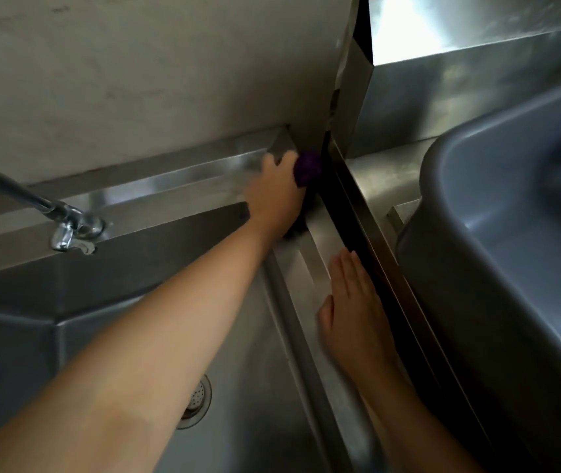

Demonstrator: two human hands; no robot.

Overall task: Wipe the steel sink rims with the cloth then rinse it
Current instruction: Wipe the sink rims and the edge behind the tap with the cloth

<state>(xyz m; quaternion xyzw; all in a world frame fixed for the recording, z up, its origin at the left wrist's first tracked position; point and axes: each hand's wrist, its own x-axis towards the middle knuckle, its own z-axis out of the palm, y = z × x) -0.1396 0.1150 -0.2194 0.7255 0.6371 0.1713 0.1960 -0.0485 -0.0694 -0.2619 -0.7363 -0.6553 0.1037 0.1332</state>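
Two bare hands are pictured at a steel sink (238, 353). A purple cloth (307, 167) is gripped in the left hand (274, 196), with the fingers curled round it, and is pressed into the far right corner of the rim (306, 261), close under the wall (135, 63). The right hand (350, 302) is laid flat on the right rim, fingers straight and together, with nothing held. A tap (74, 230) is mounted on the back ledge at left. A drain strainer (197, 401) is partly hidden by the left forearm. A grey tub (511, 250) is seen beyond the rim at right.
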